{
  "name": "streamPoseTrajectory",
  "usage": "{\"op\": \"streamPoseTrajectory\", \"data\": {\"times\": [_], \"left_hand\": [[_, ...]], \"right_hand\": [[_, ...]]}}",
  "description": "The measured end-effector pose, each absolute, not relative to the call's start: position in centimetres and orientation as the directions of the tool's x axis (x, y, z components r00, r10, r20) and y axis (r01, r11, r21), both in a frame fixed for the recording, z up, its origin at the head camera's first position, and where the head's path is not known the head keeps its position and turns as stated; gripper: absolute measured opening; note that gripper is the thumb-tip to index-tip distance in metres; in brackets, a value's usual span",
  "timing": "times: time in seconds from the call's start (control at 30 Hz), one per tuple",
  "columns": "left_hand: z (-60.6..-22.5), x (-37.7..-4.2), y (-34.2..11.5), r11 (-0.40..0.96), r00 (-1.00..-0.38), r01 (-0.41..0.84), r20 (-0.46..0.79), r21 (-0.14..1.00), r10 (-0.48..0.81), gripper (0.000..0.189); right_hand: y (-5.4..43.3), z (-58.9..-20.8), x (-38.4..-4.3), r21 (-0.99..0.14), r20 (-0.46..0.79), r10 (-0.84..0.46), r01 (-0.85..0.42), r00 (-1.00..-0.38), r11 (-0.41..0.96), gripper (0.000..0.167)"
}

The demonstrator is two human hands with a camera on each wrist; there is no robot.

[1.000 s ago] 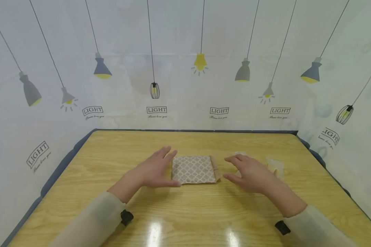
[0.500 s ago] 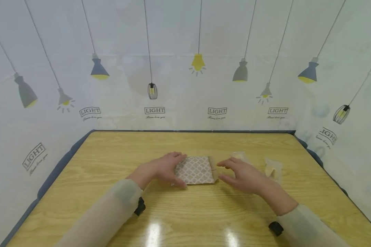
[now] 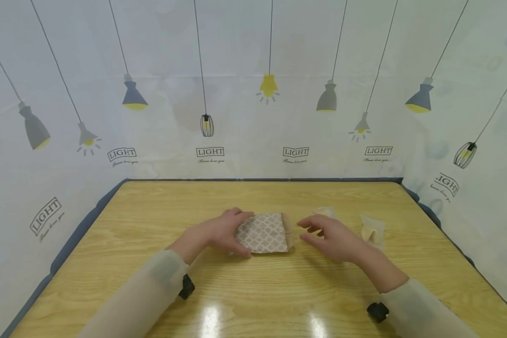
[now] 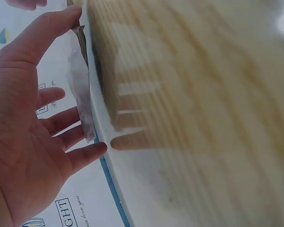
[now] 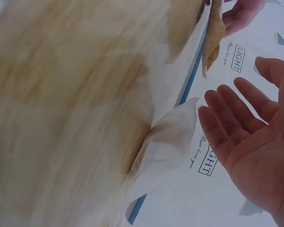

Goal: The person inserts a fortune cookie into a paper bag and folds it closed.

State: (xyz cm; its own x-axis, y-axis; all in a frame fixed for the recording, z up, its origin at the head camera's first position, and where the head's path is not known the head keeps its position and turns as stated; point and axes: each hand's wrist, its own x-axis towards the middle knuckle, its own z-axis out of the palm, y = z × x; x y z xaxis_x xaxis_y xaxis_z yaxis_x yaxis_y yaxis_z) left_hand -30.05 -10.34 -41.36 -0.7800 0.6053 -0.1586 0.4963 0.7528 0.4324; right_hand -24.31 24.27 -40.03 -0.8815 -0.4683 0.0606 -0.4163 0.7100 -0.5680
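Note:
A flat paper bag [image 3: 263, 233], white lattice on light brown with a plain brown strip along its right end, lies mid-table in the head view. My left hand [image 3: 225, 233] spans its left end, thumb at the near edge and fingers toward the far edge. In the left wrist view the thumb meets the bag's edge [image 4: 83, 45], and the other fingers are spread. My right hand [image 3: 335, 237] hovers just right of the bag with fingers loosely bent and nothing between them. In the right wrist view, a gap separates this hand from the bag's brown end [image 5: 213, 40].
Two small translucent packets with pale yellowish contents lie on the right: one packet [image 3: 326, 211] partly behind my right hand, another packet [image 3: 372, 229] farther right. The wooden table [image 3: 173, 197] ends at a wall sheet [image 3: 245, 108] printed with lamps.
My left hand has come right onto the bag's left end, then shifted slightly left together with the bag. My right hand has moved a little left and stays apart from the bag.

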Motion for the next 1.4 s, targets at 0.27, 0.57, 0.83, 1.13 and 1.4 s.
{"op": "streamPoseTrajectory", "data": {"times": [0.27,0.57,0.83,1.13,1.4], "left_hand": [[-40.9,-28.7,-11.0,0.722,-0.774,0.525,-0.099,0.451,0.625,0.115],[-40.3,-27.3,-10.9,0.664,-0.745,0.585,-0.015,0.465,0.667,0.110],[-40.2,-26.9,-11.1,0.625,-0.733,0.605,0.038,0.493,0.679,0.112],[-40.5,-26.8,-11.4,0.613,-0.726,0.613,0.049,0.499,0.686,0.112],[-40.7,-26.9,-11.9,0.584,-0.715,0.612,0.059,0.533,0.696,0.107]], "right_hand": [[23.7,-39.9,-24.3,-0.682,0.023,-0.396,-0.304,-0.918,0.665,0.039],[22.4,-40.0,-24.3,-0.847,-0.008,-0.323,-0.166,-0.946,0.505,0.029],[22.1,-39.9,-24.4,-0.897,0.024,-0.291,-0.149,-0.956,0.416,0.029],[22.0,-39.7,-24.1,-0.897,0.042,-0.298,-0.167,-0.954,0.409,0.029],[21.9,-39.6,-24.0,-0.891,0.048,-0.308,-0.180,-0.950,0.416,0.030]]}}
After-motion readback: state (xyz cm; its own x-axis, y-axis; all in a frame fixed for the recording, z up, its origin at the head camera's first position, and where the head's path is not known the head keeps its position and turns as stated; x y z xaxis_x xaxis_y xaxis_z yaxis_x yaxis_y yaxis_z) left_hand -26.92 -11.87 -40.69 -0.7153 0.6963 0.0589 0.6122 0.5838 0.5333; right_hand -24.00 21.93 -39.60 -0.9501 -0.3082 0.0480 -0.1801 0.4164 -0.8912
